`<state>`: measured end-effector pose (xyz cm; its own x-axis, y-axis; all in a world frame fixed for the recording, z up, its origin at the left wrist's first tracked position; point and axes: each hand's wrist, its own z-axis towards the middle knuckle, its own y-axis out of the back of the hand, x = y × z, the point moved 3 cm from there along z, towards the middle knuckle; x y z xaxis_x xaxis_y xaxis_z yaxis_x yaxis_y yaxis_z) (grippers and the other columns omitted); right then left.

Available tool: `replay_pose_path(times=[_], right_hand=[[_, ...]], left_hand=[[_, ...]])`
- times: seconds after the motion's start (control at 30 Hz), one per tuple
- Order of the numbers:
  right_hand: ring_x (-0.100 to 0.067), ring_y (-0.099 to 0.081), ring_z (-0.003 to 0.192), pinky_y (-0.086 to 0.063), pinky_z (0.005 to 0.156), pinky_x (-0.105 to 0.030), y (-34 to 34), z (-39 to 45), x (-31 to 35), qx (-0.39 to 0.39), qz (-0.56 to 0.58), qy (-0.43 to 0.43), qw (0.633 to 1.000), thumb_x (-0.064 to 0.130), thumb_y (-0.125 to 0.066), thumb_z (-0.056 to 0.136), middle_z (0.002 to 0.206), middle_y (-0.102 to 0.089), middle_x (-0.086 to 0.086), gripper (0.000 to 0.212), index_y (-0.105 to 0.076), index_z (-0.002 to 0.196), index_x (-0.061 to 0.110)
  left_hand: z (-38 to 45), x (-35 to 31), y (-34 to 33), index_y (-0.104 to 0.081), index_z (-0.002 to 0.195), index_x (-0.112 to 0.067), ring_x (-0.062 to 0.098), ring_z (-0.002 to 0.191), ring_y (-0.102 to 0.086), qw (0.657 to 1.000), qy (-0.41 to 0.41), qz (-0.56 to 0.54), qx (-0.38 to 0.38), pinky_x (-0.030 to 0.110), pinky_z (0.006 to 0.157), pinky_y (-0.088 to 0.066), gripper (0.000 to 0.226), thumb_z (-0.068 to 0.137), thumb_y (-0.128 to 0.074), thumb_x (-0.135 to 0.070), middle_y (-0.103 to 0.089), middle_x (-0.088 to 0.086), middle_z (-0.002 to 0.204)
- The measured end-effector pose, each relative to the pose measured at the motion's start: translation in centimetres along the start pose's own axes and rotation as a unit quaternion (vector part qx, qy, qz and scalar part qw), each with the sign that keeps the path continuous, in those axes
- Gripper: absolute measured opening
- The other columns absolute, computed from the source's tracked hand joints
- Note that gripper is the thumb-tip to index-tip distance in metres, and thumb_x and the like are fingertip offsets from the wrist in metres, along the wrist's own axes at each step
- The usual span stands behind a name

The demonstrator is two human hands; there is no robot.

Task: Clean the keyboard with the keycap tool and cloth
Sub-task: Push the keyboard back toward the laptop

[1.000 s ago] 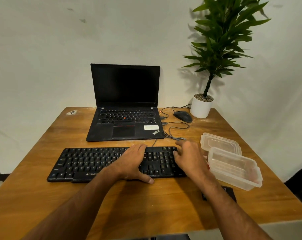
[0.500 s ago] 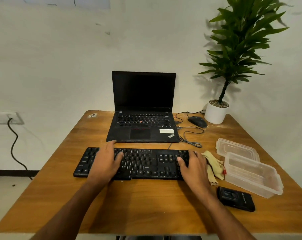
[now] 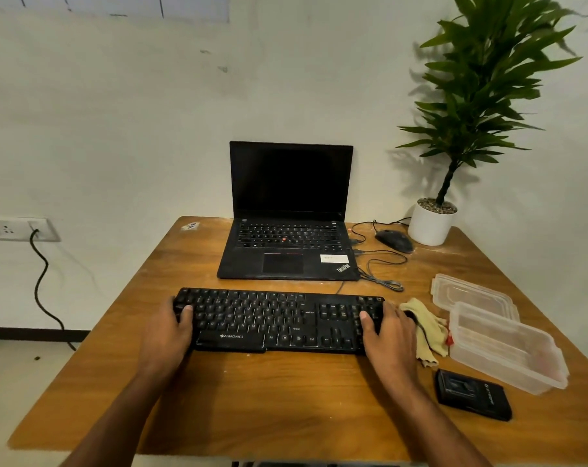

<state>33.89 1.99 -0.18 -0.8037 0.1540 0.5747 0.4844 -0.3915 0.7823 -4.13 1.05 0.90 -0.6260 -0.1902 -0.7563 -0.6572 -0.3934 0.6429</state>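
Black keyboard lies flat at frame centre on the wooden surface. Left hand grips its left end, right hand its right end, thumbs on the keys, fingers curled over the edges, probably. Yellow cloth crumpled just right, touching clear tubs. Laptop behind.

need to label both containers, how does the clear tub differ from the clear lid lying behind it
The clear tub is deep with tall walls; the clear lid is shallow and nearly flat. The tub sits nearer the person, beside the yellow cloth; the lid lies farther back, toward the mouse cable. Both are translucent, rectangular, and rest on the wooden table.
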Motion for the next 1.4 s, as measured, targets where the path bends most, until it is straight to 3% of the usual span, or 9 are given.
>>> replay_pose_path(times=[0.13, 0.3, 0.47, 0.87, 1.03, 1.23, 1.4], right_hand=[[-0.024, -0.05, 0.119, -0.051, 0.095, -0.041, -0.1, 0.1, -0.1, -0.006, 0.009, -0.001, 1.0, 0.043, -0.056, 0.096, 0.124, -0.06, -0.006, 0.046, -0.056, 0.129, 0.011], [-0.023, -0.055, 0.106, -0.053, 0.086, -0.041, -0.2, 0.8, -0.2, -0.027, 0.021, 0.006, 0.999, 0.043, -0.058, 0.094, 0.109, -0.064, -0.002, 0.036, -0.063, 0.115, 0.013], [-0.024, -0.057, 0.1, -0.05, 0.078, -0.037, -0.2, 2.7, -0.5, -0.03, 0.031, 0.003, 0.999, 0.04, -0.063, 0.093, 0.097, -0.064, -0.002, 0.028, -0.064, 0.102, 0.014], [-0.024, -0.061, 0.091, -0.055, 0.075, -0.041, -0.7, 5.9, -0.1, -0.029, 0.016, -0.002, 0.999, 0.042, -0.064, 0.092, 0.09, -0.066, -0.001, 0.025, -0.063, 0.091, 0.017], [-0.023, -0.061, 0.096, -0.056, 0.079, -0.042, -0.9, 6.1, -0.1, -0.022, 0.009, -0.001, 1.0, 0.042, -0.062, 0.092, 0.096, -0.066, -0.002, 0.027, -0.065, 0.099, 0.016], [-0.025, -0.055, 0.108, -0.052, 0.087, -0.042, -1.0, 6.0, 0.1, -0.009, -0.011, -0.006, 1.0, 0.041, -0.062, 0.094, 0.11, -0.064, -0.006, 0.036, -0.064, 0.11, 0.01], [-0.028, -0.047, 0.125, -0.046, 0.1, -0.041, -0.8, 5.7, 0.4, 0.01, -0.04, -0.001, 0.999, 0.041, -0.058, 0.097, 0.129, -0.058, -0.011, 0.046, -0.058, 0.127, 0.006]], left_hand=[[0.2, 0.6, -0.1, -0.054, 0.139, -0.007, 0.016, 0.09, -0.062, 0.999, 0.009, -0.045, 0.003, 0.031, 0.071, -0.048, 0.037, 0.107, -0.05, -0.027, -0.064, 0.001, 0.107], [0.3, -0.2, -0.1, -0.051, 0.143, -0.004, 0.0, 0.08, -0.054, 0.99, 0.041, -0.132, 0.007, 0.02, 0.063, -0.042, 0.04, 0.108, -0.05, -0.023, -0.06, 0.0, 0.108], [1.4, -0.5, -0.7, -0.051, 0.144, -0.005, 0.011, 0.087, -0.065, 0.973, 0.061, -0.222, 0.023, 0.034, 0.074, -0.056, 0.04, 0.108, -0.051, -0.02, -0.066, -0.001, 0.102], [3.0, -1.0, -2.1, -0.051, 0.146, -0.005, 0.001, 0.086, -0.057, 0.981, 0.031, -0.19, 0.027, 0.016, 0.067, -0.046, 0.041, 0.107, -0.052, -0.018, -0.062, 0.0, 0.115], [3.3, -1.1, -2.5, -0.049, 0.148, -0.006, -0.001, 0.086, -0.055, 0.987, 0.022, -0.155, 0.019, 0.018, 0.069, -0.046, 0.043, 0.107, -0.052, -0.018, -0.062, 0.0, 0.117], [3.1, -1.1, -2.6, -0.047, 0.147, -0.006, 0.017, 0.104, -0.06, 0.994, 0.009, -0.108, 0.022, 0.03, 0.081, -0.051, 0.046, 0.105, -0.056, -0.02, -0.064, 0.011, 0.129], [2.9, -1.4, -2.8, -0.045, 0.146, -0.004, 0.018, 0.106, -0.058, 0.996, 0.005, -0.087, 0.037, 0.023, 0.074, -0.048, 0.046, 0.104, -0.057, -0.018, -0.06, 0.004, 0.125]])
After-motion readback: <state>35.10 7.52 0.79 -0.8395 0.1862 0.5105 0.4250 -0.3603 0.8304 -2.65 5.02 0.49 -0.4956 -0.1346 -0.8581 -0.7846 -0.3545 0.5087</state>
